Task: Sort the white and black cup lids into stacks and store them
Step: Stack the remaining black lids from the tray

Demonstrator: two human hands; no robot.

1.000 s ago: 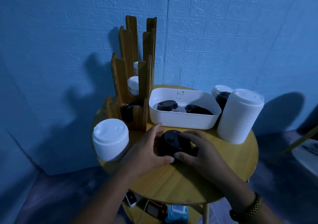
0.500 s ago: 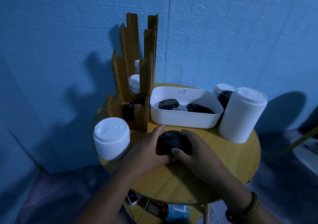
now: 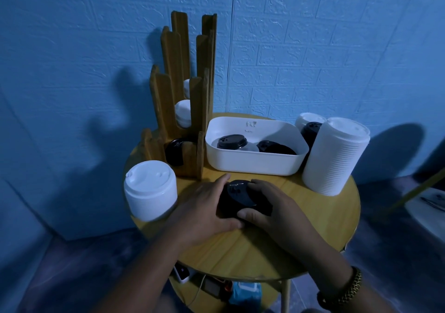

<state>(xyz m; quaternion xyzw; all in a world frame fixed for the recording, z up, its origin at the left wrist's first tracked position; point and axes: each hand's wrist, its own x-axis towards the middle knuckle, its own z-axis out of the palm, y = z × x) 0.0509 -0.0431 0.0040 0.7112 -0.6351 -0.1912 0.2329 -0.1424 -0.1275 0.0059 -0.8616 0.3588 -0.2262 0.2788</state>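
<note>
A small stack of black lids [image 3: 240, 197] sits on the round wooden table [image 3: 301, 235] in front of me. My left hand [image 3: 207, 206] grips its left side and my right hand [image 3: 269, 206] grips its right side, thumbs at the near edge. A white bin [image 3: 255, 163] behind them holds loose black lids [image 3: 231, 141] and one white lid. A wooden slotted lid rack [image 3: 185, 100] at the back left has white lids [image 3: 182, 113] in its upper slots and black lids [image 3: 174, 151] in the lowest slot.
A short stack of white lids [image 3: 150, 190] stands at the table's left edge. A tall white lid stack [image 3: 334, 156] stands at the right, with a black lid stack [image 3: 310, 132] and another white one behind it. Blue walls close the corner. Devices lie on the lower shelf [image 3: 216, 286].
Both hands have closed more tightly round the black lid stack and squared it up; it has barely shifted on the table.
</note>
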